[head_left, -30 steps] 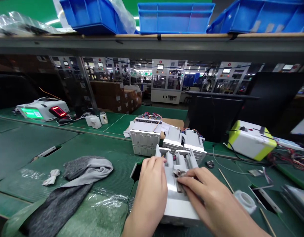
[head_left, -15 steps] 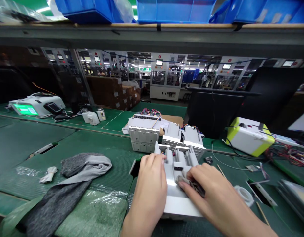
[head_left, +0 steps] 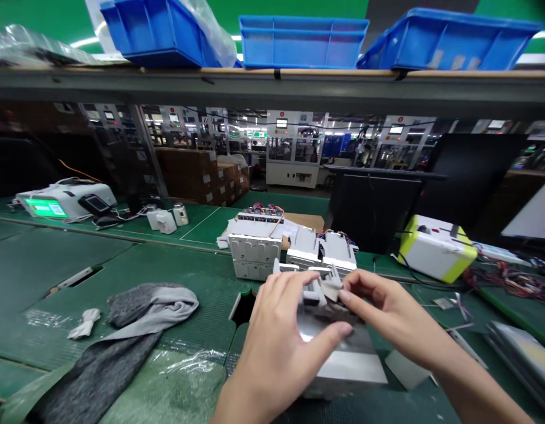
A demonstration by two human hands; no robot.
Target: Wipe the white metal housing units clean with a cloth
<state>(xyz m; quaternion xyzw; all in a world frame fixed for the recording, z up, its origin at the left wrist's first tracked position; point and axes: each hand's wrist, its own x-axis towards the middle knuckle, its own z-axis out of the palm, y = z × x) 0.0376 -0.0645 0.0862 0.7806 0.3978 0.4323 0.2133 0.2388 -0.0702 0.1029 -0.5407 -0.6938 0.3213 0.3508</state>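
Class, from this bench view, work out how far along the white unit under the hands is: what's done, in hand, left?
Done, it seems: the white housings behind stand built up, with circuit boards and wires on top. In hand: the left hand rests on the front white unit, and the right hand is at a small tan piece. Left, probably: no boards show on that unit.
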